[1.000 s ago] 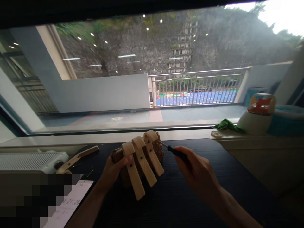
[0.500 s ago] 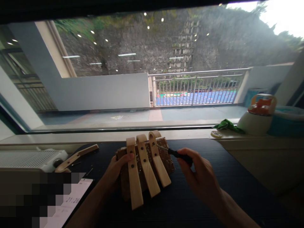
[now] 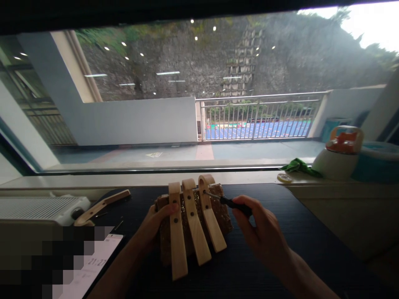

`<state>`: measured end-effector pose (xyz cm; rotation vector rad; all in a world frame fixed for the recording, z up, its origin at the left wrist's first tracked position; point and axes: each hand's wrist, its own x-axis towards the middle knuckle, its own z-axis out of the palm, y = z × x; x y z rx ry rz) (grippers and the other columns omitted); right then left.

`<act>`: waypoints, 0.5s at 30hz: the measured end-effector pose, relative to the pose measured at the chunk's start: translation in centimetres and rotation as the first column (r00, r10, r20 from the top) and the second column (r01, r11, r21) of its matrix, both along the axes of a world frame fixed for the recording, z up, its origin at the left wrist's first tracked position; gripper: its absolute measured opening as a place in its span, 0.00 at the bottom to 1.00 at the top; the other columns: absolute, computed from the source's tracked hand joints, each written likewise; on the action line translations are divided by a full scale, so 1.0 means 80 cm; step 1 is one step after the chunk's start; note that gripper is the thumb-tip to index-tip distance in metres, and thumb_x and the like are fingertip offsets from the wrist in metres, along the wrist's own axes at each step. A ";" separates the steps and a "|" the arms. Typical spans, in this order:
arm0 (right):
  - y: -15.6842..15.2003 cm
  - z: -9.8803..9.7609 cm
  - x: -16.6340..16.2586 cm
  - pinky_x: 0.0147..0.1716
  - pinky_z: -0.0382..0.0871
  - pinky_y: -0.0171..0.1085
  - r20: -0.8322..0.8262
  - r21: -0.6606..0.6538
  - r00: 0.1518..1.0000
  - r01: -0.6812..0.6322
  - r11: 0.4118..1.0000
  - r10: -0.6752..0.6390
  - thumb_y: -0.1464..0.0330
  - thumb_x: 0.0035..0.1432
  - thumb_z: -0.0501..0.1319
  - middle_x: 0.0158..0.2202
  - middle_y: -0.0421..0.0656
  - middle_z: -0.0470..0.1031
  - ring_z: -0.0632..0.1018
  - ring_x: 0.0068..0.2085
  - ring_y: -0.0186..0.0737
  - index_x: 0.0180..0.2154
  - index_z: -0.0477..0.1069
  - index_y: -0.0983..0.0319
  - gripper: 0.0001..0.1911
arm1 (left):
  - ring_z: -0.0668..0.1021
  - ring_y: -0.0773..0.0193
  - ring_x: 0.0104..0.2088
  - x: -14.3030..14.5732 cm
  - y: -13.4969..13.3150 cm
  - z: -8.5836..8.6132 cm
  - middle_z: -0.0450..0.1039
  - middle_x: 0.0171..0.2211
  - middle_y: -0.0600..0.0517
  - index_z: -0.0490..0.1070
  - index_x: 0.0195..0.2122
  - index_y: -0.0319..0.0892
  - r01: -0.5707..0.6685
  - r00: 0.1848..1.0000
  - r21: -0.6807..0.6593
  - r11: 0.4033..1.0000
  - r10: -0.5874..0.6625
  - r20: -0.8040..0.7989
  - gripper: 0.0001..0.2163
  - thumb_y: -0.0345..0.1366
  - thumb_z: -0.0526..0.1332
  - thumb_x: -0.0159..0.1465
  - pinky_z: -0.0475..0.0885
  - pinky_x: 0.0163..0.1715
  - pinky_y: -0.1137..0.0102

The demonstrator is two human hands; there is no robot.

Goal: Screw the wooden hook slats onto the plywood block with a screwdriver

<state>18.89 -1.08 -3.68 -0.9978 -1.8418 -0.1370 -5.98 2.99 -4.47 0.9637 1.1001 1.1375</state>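
Brown block (image 3: 224,216) with three pale slats (image 3: 193,226) fixed across its top lies mid-tabletop (image 3: 311,236), between the two hands; the slats' long axes run far to near, near ends overhanging the block and fanning a little rightward; left hand (image 3: 154,226) closed round the block's left edge, thumb pressed on the leftmost slat; right hand (image 3: 262,232) closed on the dark handle of a screwdriver (image 3: 232,202), shaft pointing left and slightly away, tip touching the rightmost slat near its rounded far end, so the tool's axis crosses that slat's axis and the right hand is the nearer to that spot; a loose slat (image 3: 102,203) lies well to the left, just beside a white ribbed unit (image 3: 40,207); containers stand far right off the tabletop: white pot (image 3: 339,158), orange lid on, contents hidden; teal tub (image 3: 378,160), contents not visible; green cloth (image 3: 299,165) beside the pot.
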 end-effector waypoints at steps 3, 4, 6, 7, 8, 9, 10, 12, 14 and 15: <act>0.006 0.018 0.005 0.25 0.65 0.32 0.081 -0.047 0.996 0.036 0.998 -0.033 0.69 0.60 0.51 0.30 0.42 0.74 0.74 0.26 0.33 0.43 0.62 0.60 0.08 | 0.79 0.57 0.25 -0.003 0.002 0.000 0.78 0.23 0.51 0.73 0.36 0.38 -0.002 1.000 -0.036 0.999 0.002 0.007 0.15 0.40 0.66 0.49 0.75 0.25 0.67; 0.010 0.028 0.006 0.24 0.63 0.33 0.128 -0.090 0.991 0.045 0.995 -0.033 0.68 0.61 0.51 0.29 0.41 0.74 0.73 0.25 0.33 0.42 0.63 0.60 0.08 | 0.80 0.57 0.25 -0.003 0.002 0.001 0.78 0.23 0.50 0.73 0.36 0.38 -0.004 1.000 -0.060 0.998 0.005 0.014 0.15 0.40 0.66 0.49 0.75 0.25 0.67; 0.019 0.051 0.008 0.23 0.60 0.33 0.233 -0.175 0.972 0.062 0.983 -0.020 0.66 0.61 0.50 0.27 0.40 0.74 0.72 0.25 0.34 0.41 0.64 0.59 0.08 | 0.80 0.55 0.25 -0.002 0.001 0.002 0.78 0.23 0.49 0.74 0.35 0.38 0.020 0.999 -0.129 0.991 -0.014 0.045 0.15 0.41 0.65 0.49 0.75 0.25 0.66; 0.025 0.063 0.008 0.23 0.59 0.33 0.277 -0.228 0.961 0.073 0.971 -0.007 0.65 0.61 0.50 0.26 0.39 0.73 0.72 0.24 0.34 0.40 0.65 0.59 0.09 | 0.80 0.55 0.26 0.000 0.001 0.003 0.78 0.24 0.48 0.74 0.34 0.38 0.058 0.996 -0.171 0.984 -0.047 0.070 0.14 0.41 0.65 0.50 0.75 0.26 0.66; 0.031 0.073 0.006 0.22 0.57 0.33 0.303 -0.276 0.953 0.082 0.958 0.006 0.64 0.61 0.50 0.25 0.39 0.72 0.71 0.23 0.33 0.39 0.66 0.59 0.09 | 0.80 0.54 0.26 0.002 0.000 0.003 0.78 0.25 0.47 0.74 0.34 0.37 0.110 0.991 -0.208 0.972 -0.091 0.101 0.14 0.42 0.65 0.50 0.75 0.26 0.65; 0.036 0.082 0.004 0.20 0.55 0.32 0.308 -0.317 0.951 0.084 0.945 0.019 0.63 0.60 0.51 0.25 0.39 0.72 0.70 0.23 0.33 0.39 0.67 0.59 0.10 | 0.80 0.54 0.27 0.004 -0.001 0.003 0.79 0.26 0.46 0.74 0.34 0.37 0.167 0.981 -0.234 0.958 -0.139 0.133 0.14 0.42 0.64 0.51 0.75 0.28 0.65; 0.042 0.088 0.000 0.19 0.54 0.32 0.290 -0.347 0.957 0.070 0.935 0.035 0.63 0.59 0.52 0.24 0.39 0.71 0.69 0.22 0.33 0.40 0.67 0.59 0.10 | 0.80 0.54 0.27 0.007 -0.001 0.001 0.79 0.28 0.46 0.73 0.34 0.38 0.219 0.970 -0.247 0.944 -0.183 0.161 0.13 0.42 0.64 0.51 0.75 0.29 0.64; 0.049 0.094 -0.008 0.19 0.54 0.32 0.242 -0.357 0.969 0.048 0.933 0.043 0.62 0.57 0.54 0.23 0.38 0.70 0.68 0.22 0.32 0.40 0.67 0.59 0.11 | 0.80 0.55 0.28 0.011 -0.001 -0.005 0.79 0.30 0.46 0.72 0.35 0.39 0.277 0.953 -0.236 0.931 -0.234 0.192 0.12 0.41 0.64 0.52 0.74 0.30 0.66; 0.050 0.093 -0.015 0.20 0.53 0.32 0.236 -0.365 0.970 0.031 0.930 0.060 0.62 0.56 0.55 0.23 0.38 0.69 0.67 0.22 0.31 0.37 0.67 0.59 0.09 | 0.79 0.57 0.28 0.012 0.002 -0.014 0.78 0.29 0.48 0.71 0.36 0.39 0.283 0.950 -0.206 0.937 -0.244 0.196 0.12 0.40 0.64 0.53 0.73 0.29 0.67; 0.049 0.091 -0.017 0.19 0.53 0.31 0.251 -0.375 0.965 0.027 0.927 0.073 0.63 0.56 0.55 0.22 0.37 0.69 0.66 0.22 0.30 0.36 0.67 0.59 0.08 | 0.79 0.57 0.28 0.012 0.005 -0.019 0.77 0.28 0.49 0.70 0.36 0.39 0.274 0.952 -0.192 0.942 -0.238 0.191 0.12 0.40 0.64 0.53 0.73 0.29 0.67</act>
